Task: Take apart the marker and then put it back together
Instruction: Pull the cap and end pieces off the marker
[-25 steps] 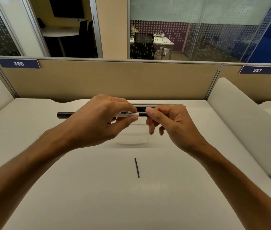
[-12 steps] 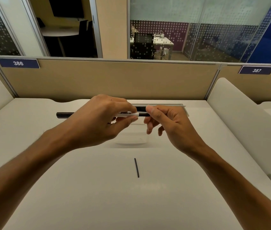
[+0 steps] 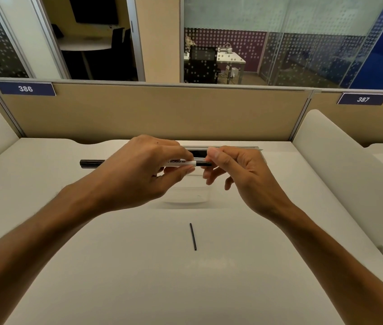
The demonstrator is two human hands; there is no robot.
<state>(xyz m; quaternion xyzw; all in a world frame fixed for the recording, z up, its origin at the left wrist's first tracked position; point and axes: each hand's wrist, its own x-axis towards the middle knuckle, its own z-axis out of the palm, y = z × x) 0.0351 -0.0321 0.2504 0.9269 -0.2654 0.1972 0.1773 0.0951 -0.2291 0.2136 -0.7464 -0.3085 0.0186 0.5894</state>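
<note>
A white desk point(image 3: 138, 266) fills the lower view, walled at the back by a tan partition point(image 3: 157, 111) bearing number plates 386 point(image 3: 25, 88) and 387 point(image 3: 362, 99); on the desk, under the hands, sits a clear, shallow container point(image 3: 187, 195), faint against the white top, and whether anything lies in it I cannot tell; nearer the camera a thin black rod point(image 3: 193, 236) lies loose on the desk, well apart from the hands. Both forearms reach in from the lower corners; the left hand point(image 3: 143, 172) curls its fingers and thumb round the marker point(image 3: 181, 163), held level above the desk over the container; the white barrel shows print reading "BOARD", and a black end point(image 3: 90, 163) sticks out to the left of the fist; the right hand point(image 3: 235, 174) pinches the short black piece point(image 3: 203, 163) at the barrel's right end between thumb and forefinger, its other fingers loosely curled below.
</note>
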